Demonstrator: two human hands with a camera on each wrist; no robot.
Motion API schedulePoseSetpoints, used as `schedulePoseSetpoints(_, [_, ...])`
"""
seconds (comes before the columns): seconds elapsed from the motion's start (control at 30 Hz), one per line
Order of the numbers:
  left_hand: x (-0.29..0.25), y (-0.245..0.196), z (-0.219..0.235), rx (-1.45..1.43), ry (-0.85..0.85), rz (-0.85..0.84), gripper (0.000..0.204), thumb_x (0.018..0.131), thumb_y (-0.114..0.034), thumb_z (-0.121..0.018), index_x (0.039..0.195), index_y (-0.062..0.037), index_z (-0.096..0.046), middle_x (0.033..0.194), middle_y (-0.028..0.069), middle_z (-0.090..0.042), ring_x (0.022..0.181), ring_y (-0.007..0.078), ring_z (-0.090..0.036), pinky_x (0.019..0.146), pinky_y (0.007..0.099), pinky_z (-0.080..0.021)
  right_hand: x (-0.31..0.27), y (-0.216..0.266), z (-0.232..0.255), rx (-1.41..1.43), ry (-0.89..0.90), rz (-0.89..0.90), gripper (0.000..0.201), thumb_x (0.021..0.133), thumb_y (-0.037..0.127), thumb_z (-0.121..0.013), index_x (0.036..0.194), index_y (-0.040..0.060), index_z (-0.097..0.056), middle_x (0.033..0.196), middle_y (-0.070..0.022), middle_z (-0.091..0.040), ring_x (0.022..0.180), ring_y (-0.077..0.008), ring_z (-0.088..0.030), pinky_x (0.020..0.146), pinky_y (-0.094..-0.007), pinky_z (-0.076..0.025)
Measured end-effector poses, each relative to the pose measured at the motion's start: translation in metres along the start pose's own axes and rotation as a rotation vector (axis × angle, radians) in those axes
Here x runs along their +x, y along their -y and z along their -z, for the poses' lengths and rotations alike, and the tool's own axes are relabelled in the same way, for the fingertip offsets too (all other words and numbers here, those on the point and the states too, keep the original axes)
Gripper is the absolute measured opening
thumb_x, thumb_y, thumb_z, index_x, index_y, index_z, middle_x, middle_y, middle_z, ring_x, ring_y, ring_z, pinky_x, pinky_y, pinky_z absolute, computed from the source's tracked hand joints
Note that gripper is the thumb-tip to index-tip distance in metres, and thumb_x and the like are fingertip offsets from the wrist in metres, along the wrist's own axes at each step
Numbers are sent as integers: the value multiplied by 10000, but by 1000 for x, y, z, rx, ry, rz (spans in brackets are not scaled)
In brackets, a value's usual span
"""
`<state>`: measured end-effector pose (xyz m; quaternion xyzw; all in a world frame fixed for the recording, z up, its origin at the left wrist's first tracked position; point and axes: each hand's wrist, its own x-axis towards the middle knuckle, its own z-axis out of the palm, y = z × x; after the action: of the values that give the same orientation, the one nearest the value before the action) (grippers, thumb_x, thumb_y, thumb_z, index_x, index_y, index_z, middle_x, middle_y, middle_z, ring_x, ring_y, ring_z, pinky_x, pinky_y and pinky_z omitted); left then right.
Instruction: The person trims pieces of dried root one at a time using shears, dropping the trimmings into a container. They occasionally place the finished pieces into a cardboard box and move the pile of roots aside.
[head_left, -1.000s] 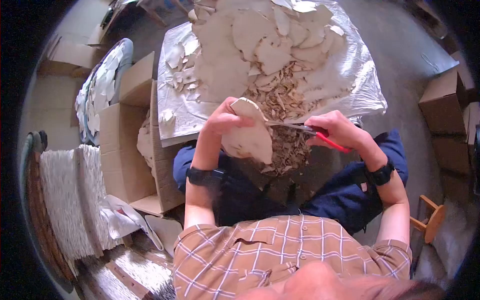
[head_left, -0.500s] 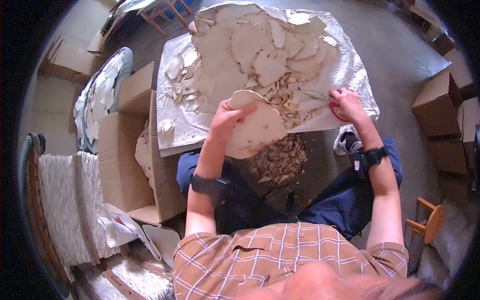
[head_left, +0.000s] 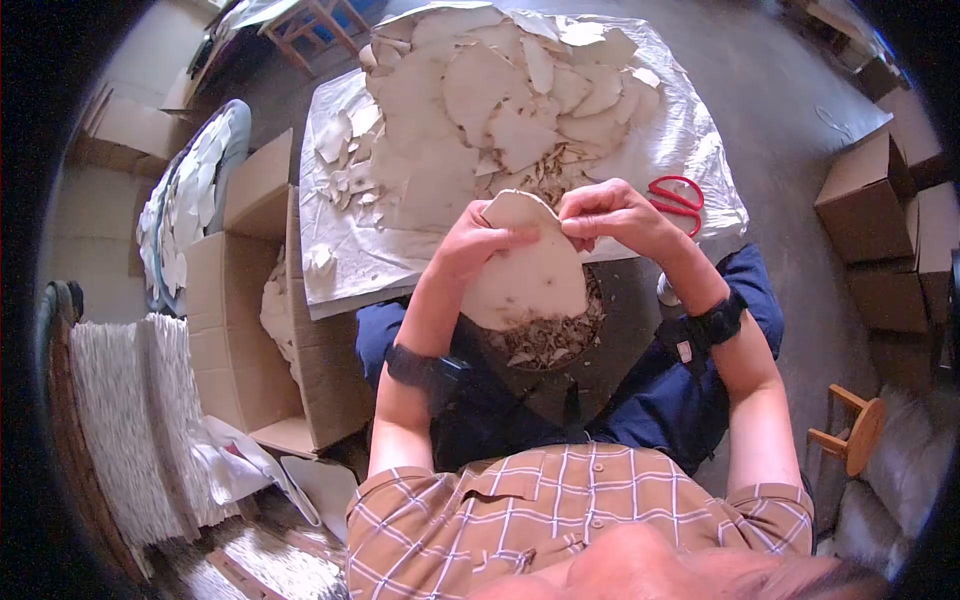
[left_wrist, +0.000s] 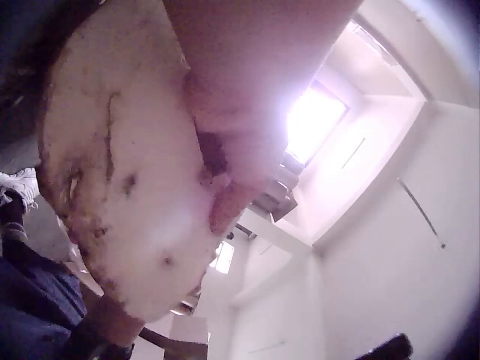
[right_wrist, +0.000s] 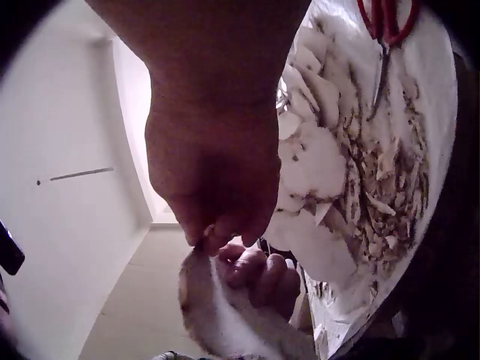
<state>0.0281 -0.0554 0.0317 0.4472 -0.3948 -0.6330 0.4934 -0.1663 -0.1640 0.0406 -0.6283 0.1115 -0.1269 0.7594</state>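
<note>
A flat cream-white piece (head_left: 528, 275) with a brown-spotted edge is held up over a container of scraps (head_left: 560, 340). My left hand (head_left: 477, 243) grips its left side, thumb across the face; the left wrist view shows the piece (left_wrist: 135, 165) close up beside the hand (left_wrist: 240, 150). My right hand (head_left: 615, 222) pinches its upper right edge, as the right wrist view also shows at the fingertips of that hand (right_wrist: 214, 195). Red-handled scissors (head_left: 680, 207) lie on the white-covered table (head_left: 690, 140), right of my right hand.
Large flat pale pieces (head_left: 490, 90) are heaped on the table, with thin brown trimmings beside them. At the left stand an open cardboard box (head_left: 235, 330) and a round tray of white pieces (head_left: 200, 190). Cardboard boxes (head_left: 870, 200) and a wooden stool (head_left: 865, 437) are at the right.
My right hand has let go of the scissors on the table and come back left to the piece, pinching its edge. My left hand still holds the piece.
</note>
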Motion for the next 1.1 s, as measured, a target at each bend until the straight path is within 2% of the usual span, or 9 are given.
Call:
schedulePoseSetpoints(0.17, [-5,3,-16,-437,194,-38,208,730,-67,-642,926,-4,-608,846,54,-630,737,130,-595,674,267,-482,0,4,-21,496,49,-96,193,808,153,-544,874,-19,-601,676,-12,-559,594,-85,-517,551,-216,-417])
schedulePoseSetpoints(0.27, [-1,13,-9,-474,159,-119,197,752,-80,-627,933,-8,-596,854,74,-628,755,156,-605,696,291,-489,16,-13,-20,685,24,-6,186,789,174,-522,802,-3,-575,662,-24,-554,546,-101,-515,505,-230,-412])
schedulePoseSetpoints(0.3, [2,13,-10,-479,-15,-126,195,767,-101,-621,935,-6,-593,849,79,-628,753,159,-608,688,284,-491,21,-14,-19,765,-33,28,183,788,182,-512,771,8,-566,654,-22,-548,527,-101,-505,481,-234,-401])
schedulePoseSetpoints(0.33, [5,14,-10,-484,-191,-132,198,781,-123,-615,937,-3,-589,843,84,-627,751,162,-610,681,277,-494,28,-17,-24,675,-294,-98,185,793,191,-486,748,25,-555,628,-15,-520,496,-90,-463,439,-235,-354])
schedulePoseSetpoints(0.43, [14,12,4,-682,-341,-63,197,813,-136,-583,954,0,-583,857,81,-625,748,160,-609,653,265,-495,34,-35,-19,489,-509,-164,186,800,198,-462,754,47,-560,628,-14,-512,505,-84,-454,432,-237,-337])
schedulePoseSetpoints(0.63, [8,15,30,-537,-464,-190,271,862,-231,-517,1035,-24,-544,1015,82,-604,938,190,-575,831,338,-450,31,-53,-17,476,-498,-274,266,854,308,-460,792,73,-568,609,-3,-501,504,-96,-455,440,-223,-346])
schedulePoseSetpoints(0.87, [7,14,25,-654,-573,-259,252,865,-208,-515,1045,-34,-546,996,60,-611,940,181,-573,821,333,-452,33,-39,-38,372,-491,-212,366,887,400,-448,788,67,-563,599,20,-500,485,-74,-458,440,-212,-356])
schedulePoseSetpoints(0.93, [6,8,19,-709,-582,-283,129,822,-145,-581,912,-52,-581,853,63,-620,739,160,-594,635,292,-485,31,-39,-34,345,-492,-154,340,889,375,-459,782,69,-564,590,24,-496,470,-65,-448,423,-205,-343])
schedulePoseSetpoints(1.1, [10,19,18,-661,-496,-284,220,819,-130,-583,1006,-19,-548,921,79,-610,818,182,-599,717,319,-499,26,-28,-32,327,-473,-48,256,878,300,-515,778,70,-567,570,31,-483,436,-47,-413,379,-191,-311])
